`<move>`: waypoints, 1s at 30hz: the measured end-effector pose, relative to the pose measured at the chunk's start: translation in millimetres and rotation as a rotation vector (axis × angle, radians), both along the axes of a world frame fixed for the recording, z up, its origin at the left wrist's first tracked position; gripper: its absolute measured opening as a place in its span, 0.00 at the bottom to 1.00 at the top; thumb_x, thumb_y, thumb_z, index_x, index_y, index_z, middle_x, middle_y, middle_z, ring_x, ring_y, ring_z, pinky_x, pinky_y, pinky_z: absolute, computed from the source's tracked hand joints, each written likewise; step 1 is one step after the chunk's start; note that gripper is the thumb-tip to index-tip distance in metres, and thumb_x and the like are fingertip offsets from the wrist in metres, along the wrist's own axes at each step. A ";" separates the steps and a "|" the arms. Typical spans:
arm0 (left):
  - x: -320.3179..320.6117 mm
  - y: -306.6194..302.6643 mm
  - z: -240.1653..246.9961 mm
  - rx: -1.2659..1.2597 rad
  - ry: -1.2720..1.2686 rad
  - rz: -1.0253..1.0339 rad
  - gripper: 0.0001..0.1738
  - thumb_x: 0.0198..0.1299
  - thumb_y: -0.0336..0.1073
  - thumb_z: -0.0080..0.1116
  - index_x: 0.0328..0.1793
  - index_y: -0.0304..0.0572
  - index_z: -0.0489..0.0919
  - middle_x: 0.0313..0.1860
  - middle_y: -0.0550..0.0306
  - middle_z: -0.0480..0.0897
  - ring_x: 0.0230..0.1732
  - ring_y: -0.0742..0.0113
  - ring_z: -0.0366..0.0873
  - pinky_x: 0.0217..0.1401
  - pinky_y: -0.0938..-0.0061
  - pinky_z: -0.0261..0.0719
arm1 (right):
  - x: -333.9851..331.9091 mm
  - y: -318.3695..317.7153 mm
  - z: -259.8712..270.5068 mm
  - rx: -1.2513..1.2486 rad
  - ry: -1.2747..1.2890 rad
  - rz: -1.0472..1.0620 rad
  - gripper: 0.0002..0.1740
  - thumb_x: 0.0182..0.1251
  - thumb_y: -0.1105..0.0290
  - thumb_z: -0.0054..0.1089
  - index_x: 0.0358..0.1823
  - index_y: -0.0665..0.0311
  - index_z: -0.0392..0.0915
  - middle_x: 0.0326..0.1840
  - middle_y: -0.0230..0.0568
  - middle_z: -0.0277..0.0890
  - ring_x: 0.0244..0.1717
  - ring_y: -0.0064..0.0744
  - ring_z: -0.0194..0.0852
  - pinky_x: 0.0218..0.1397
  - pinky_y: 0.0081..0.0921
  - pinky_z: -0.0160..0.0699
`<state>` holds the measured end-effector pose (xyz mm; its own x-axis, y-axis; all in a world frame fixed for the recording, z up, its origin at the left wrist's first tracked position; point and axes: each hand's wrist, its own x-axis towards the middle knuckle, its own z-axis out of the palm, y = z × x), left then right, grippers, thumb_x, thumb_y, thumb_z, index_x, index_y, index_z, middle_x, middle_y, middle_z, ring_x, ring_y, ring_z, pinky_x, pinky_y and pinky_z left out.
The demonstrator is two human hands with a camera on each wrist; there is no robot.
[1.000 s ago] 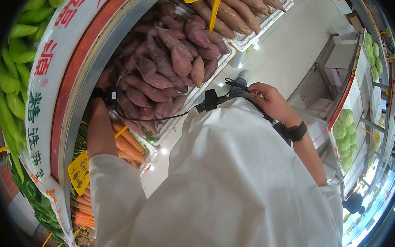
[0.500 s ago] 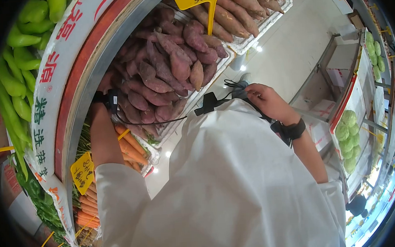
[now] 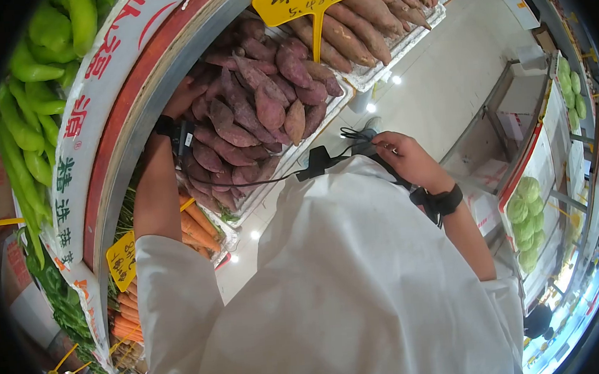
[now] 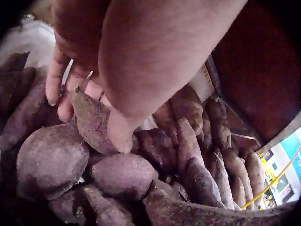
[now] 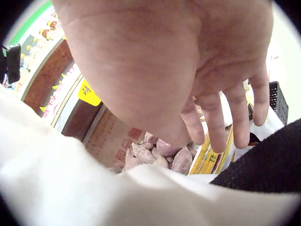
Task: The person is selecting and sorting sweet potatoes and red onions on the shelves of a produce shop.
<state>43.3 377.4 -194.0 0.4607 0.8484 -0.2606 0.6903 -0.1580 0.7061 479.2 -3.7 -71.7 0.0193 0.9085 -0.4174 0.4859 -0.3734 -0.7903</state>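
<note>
Purple sweet potatoes (image 3: 241,122) lie heaped in a white tray. At the heap's shaded edge, beside the metal-edged counter, is the left hand (image 3: 187,94). The left wrist view shows that left hand (image 4: 108,70) with its thumb on one purple sweet potato (image 4: 94,120) and its fingers around the far side; part of that potato is hidden by the thumb. The right hand (image 3: 407,158) hangs at waist level near black cables (image 3: 356,134). In the right wrist view the right hand (image 5: 188,70) has loosely extended fingers and holds nothing.
Lighter sweet potatoes (image 3: 352,33) lie behind a yellow price sign (image 3: 302,0). Carrots (image 3: 198,227) sit nearer the body. Green peppers (image 3: 24,121) lie beyond the white banner (image 3: 72,173) on the left. Green vegetables (image 3: 526,214) fill a shelf at right.
The left hand has moved forward along the heap's edge, out of deeper shadow, and its forearm has shifted with it. The right hand stays nearly in place.
</note>
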 end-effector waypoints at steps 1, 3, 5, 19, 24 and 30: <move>-0.1 -1.9 -3.2 0.096 -0.035 -0.007 0.22 0.63 0.43 0.73 0.52 0.32 0.82 0.41 0.53 0.85 0.43 0.65 0.84 0.39 0.68 0.81 | 0.4 0.9 0.1 -0.019 0.012 -0.006 0.13 0.76 0.69 0.59 0.56 0.66 0.81 0.45 0.53 0.86 0.46 0.47 0.85 0.52 0.36 0.81; -1.4 -3.9 0.4 0.219 0.010 -0.035 0.22 0.63 0.45 0.72 0.50 0.31 0.82 0.39 0.52 0.85 0.39 0.65 0.83 0.36 0.69 0.79 | 0.8 2.0 -0.2 -0.034 0.022 -0.004 0.13 0.76 0.70 0.59 0.56 0.66 0.81 0.45 0.53 0.86 0.46 0.47 0.85 0.53 0.36 0.81; -6.5 -14.9 8.6 0.337 0.061 -0.059 0.23 0.64 0.47 0.71 0.49 0.31 0.82 0.38 0.52 0.86 0.35 0.66 0.83 0.32 0.70 0.78 | 0.7 3.2 -3.1 0.022 0.000 0.037 0.13 0.75 0.70 0.59 0.56 0.67 0.81 0.45 0.52 0.86 0.46 0.46 0.85 0.53 0.35 0.82; -46.2 -81.7 52.2 -0.170 -0.047 0.666 0.25 0.65 0.58 0.66 0.36 0.40 0.84 0.26 0.60 0.83 0.25 0.71 0.77 0.26 0.74 0.72 | -4.5 6.4 -3.4 -0.013 0.049 0.067 0.13 0.75 0.70 0.59 0.55 0.68 0.80 0.49 0.54 0.84 0.51 0.50 0.84 0.57 0.38 0.80; -37.4 -73.7 48.4 -0.190 -0.086 0.487 0.25 0.68 0.59 0.61 0.33 0.43 0.82 0.25 0.60 0.82 0.23 0.73 0.76 0.23 0.74 0.69 | -3.9 6.1 -5.6 0.029 -0.001 0.140 0.14 0.80 0.71 0.57 0.59 0.71 0.79 0.47 0.42 0.84 0.45 0.29 0.80 0.52 0.28 0.80; -40.1 -50.9 49.9 -0.197 0.352 0.332 0.25 0.65 0.56 0.63 0.41 0.37 0.84 0.29 0.59 0.84 0.31 0.64 0.81 0.35 0.70 0.77 | -3.6 6.5 -3.3 0.019 0.013 0.126 0.13 0.79 0.71 0.57 0.58 0.70 0.79 0.49 0.44 0.84 0.46 0.31 0.80 0.53 0.30 0.80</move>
